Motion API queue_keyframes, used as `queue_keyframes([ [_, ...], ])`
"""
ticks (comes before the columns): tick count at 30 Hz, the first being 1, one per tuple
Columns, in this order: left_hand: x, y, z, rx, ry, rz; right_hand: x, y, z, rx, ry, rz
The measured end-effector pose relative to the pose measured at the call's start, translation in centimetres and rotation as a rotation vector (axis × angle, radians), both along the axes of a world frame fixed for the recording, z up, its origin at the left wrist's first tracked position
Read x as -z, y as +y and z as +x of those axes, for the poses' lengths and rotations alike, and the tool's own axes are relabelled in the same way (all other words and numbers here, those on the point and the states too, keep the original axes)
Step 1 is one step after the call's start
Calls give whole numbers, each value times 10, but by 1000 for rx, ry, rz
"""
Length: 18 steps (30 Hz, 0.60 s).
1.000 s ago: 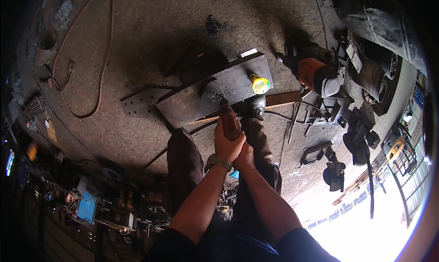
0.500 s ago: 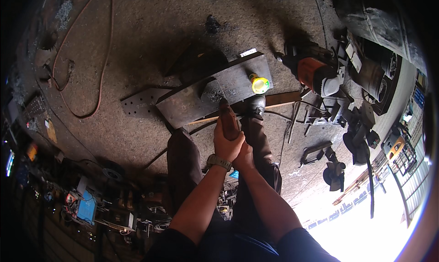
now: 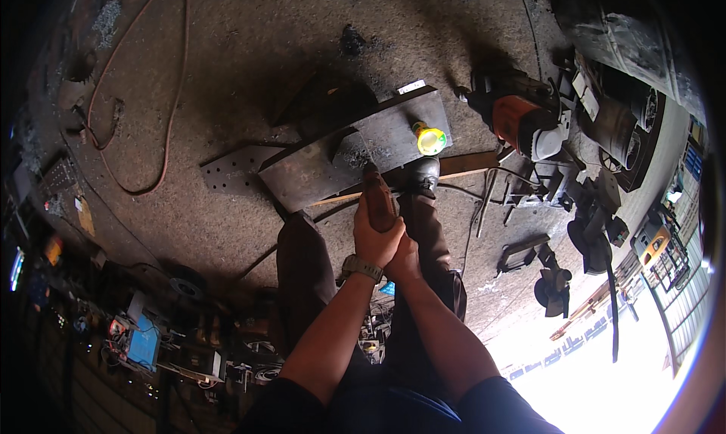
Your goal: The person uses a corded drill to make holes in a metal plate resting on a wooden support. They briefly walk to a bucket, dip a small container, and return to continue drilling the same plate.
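Note:
A dark reddish power drill [image 3: 379, 197] is held in both my hands, its front end at the face of a thick steel plate [image 3: 299, 183]. My left hand [image 3: 376, 241], with a watch on the wrist, is closed around the drill's body and rear. Behind it my right hand [image 3: 407, 258] is closed on the drill too; its fingers are partly hidden. Metal shavings lie around the drill's tip, where the bit itself is too dark to make out. A yellow and green can [image 3: 429, 139] stands on the plate's right part, beside my black shoe [image 3: 424, 177].
A perforated steel plate [image 3: 236, 169] lies at the left end, and a wooden strip [image 3: 465, 164] runs along the near edge. An orange machine [image 3: 520, 122] stands to the right. An angle grinder [image 3: 552, 289] rests on the floor. A brown hose [image 3: 168, 150] loops at far left.

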<state>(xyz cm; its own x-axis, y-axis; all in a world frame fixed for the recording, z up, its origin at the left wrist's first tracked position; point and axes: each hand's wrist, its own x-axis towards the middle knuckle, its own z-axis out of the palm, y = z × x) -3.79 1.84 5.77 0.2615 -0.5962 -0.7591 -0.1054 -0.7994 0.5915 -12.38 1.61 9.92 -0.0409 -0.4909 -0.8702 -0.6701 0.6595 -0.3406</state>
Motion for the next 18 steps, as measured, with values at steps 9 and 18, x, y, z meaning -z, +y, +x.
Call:
queue_keyframes([
  [9,-3,-6,1,10,9,16,-1,-2,-1,9,-2,22],
  [18,1,-2,1,15,-17,11,0,-3,0,-18,-2,40],
])
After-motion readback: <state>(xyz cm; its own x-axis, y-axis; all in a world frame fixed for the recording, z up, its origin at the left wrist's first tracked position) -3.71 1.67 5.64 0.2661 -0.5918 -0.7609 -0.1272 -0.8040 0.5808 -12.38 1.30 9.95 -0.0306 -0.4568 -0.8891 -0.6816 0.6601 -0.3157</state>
